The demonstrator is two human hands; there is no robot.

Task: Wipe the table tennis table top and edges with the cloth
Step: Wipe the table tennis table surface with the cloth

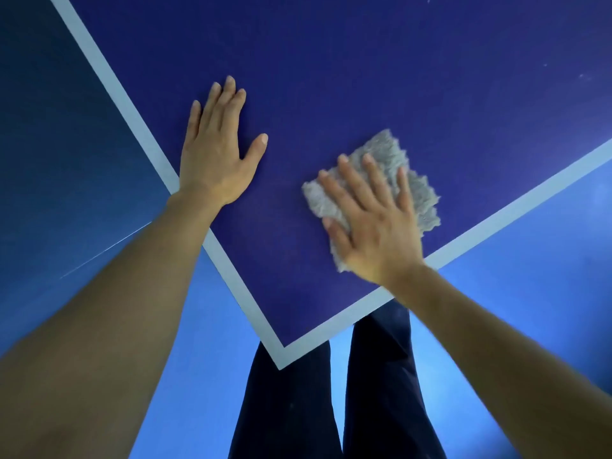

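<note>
I look down on a corner of the dark blue table tennis table, edged with a pale white line. A fluffy grey cloth lies flat on the top near the right edge. My right hand presses on the cloth with straight, spread fingers. Flat on the bare top beside the left edge line rests my left hand, fingers extended, about a hand's width left of the cloth.
The table's corner points toward me, over my dark trouser legs. Blue floor lies on both sides below the table. A few small pale specks show on the top at the far right.
</note>
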